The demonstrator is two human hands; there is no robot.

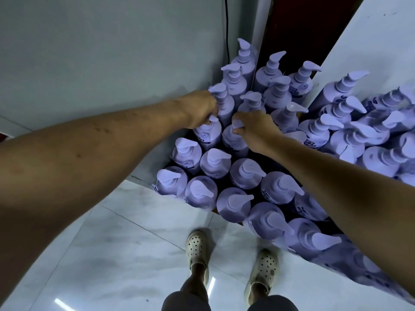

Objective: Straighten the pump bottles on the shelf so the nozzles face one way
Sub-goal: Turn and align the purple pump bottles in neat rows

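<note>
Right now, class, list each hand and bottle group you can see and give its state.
Left hand: grips the pump of the left bottle.
Right hand: pinches the pump of the right bottle.
Front bottles: upright, nozzles pointing right.
Back bottles: upright, nozzles mixed.

Place: you were in a stockroom or shop back room, by the look of it.
Stock: dozens of identical lilac pump bottles (pixel 215 162) stood packed in rows before you.
Floor: pale glossy tiles (pixel 125 243) lay under your clogs (pixel 197 248).
Wall: the painted wall (pixel 89 52) beside you was plain, a black cable (pixel 226 25) running down it.
</note>
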